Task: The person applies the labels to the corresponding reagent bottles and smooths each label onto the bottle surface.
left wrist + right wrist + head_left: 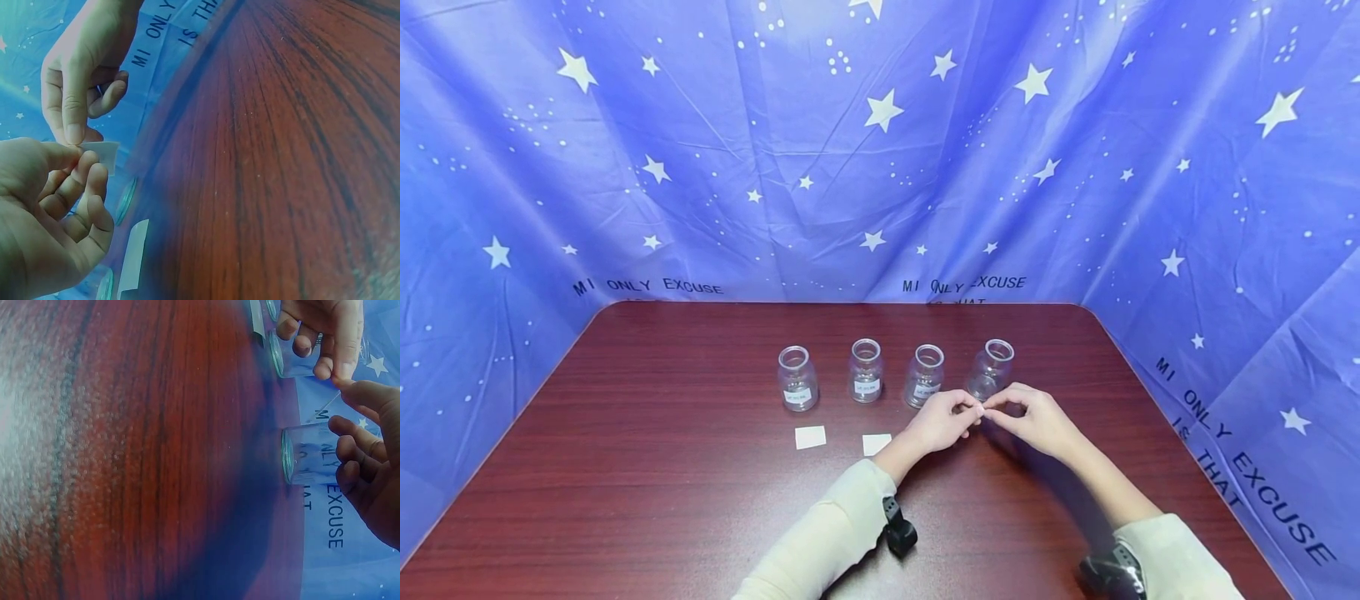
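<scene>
My left hand point(942, 422) and right hand point(1037, 423) meet fingertip to fingertip in front of the rightmost glass jar point(997, 360). Between them is a small white label point(105, 154), pinched by thumb and forefinger of each hand at nearly the same spot. The label shows edge-on as a thin strip in the right wrist view. Three more clear jars stand in a row to the left: one at the far left point(797, 375), one beside it point(867, 371) and a third point(928, 367) partly behind my left hand. Each of these three bears a white label with small print.
Two white paper pieces lie on the dark red wooden table: one point(810, 437) before the far-left jar, another point(876, 443) partly covered by my left wrist. A blue curtain point(820, 167) with stars hangs behind the table and along its sides.
</scene>
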`<move>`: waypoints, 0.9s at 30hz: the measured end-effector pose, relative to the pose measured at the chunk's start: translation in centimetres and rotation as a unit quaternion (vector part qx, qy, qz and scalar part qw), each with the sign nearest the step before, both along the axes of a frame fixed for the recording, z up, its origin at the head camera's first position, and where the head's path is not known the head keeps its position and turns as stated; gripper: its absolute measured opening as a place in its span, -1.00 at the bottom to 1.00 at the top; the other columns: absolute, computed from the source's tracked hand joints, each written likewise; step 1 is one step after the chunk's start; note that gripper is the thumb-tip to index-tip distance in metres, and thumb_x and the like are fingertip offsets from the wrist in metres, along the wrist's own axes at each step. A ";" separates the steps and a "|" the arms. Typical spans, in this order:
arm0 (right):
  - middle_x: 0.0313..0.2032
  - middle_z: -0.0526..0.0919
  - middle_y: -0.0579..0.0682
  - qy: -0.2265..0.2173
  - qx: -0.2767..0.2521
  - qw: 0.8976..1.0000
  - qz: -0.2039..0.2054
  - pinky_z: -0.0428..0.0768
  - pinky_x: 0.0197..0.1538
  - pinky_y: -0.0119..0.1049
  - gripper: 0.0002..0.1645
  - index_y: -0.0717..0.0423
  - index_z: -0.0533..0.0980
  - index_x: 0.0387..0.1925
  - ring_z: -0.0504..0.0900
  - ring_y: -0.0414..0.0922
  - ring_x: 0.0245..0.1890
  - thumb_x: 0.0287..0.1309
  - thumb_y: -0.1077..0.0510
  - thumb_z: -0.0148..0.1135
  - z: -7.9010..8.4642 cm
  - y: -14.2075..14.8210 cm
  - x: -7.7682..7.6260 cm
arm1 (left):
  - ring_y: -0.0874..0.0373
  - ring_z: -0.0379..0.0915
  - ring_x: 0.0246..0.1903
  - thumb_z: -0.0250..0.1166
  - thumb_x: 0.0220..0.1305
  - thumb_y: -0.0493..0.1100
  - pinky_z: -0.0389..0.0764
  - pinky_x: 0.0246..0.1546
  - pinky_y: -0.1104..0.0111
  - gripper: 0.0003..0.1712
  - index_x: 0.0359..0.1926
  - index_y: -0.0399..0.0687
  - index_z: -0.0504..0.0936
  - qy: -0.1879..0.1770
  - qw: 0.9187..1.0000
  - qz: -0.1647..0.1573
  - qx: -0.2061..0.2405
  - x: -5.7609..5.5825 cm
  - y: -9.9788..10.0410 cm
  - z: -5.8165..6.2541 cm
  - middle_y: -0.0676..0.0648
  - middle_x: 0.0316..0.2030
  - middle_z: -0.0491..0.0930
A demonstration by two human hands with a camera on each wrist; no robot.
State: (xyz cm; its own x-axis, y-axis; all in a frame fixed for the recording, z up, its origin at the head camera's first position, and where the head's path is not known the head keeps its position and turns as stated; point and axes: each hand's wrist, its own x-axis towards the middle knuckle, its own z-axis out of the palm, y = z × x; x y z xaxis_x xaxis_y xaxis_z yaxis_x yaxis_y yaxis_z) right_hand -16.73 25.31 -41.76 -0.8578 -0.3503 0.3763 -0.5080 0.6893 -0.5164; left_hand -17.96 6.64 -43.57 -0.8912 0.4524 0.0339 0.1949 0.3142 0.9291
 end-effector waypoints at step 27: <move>-0.54 0.55 -0.13 -0.104 -0.017 0.992 -0.073 0.39 -0.46 -0.44 -0.95 0.00 0.54 -0.42 0.42 -0.32 -0.57 0.12 0.19 0.17 0.8 0.2 -0.1 | 0.36 0.37 -0.63 0.19 0.11 -0.17 0.41 -0.58 0.56 -0.91 -0.37 -0.04 0.60 0.042 0.998 0.029 -0.033 0.2 0.1 0.3 0.13 -0.60 0.50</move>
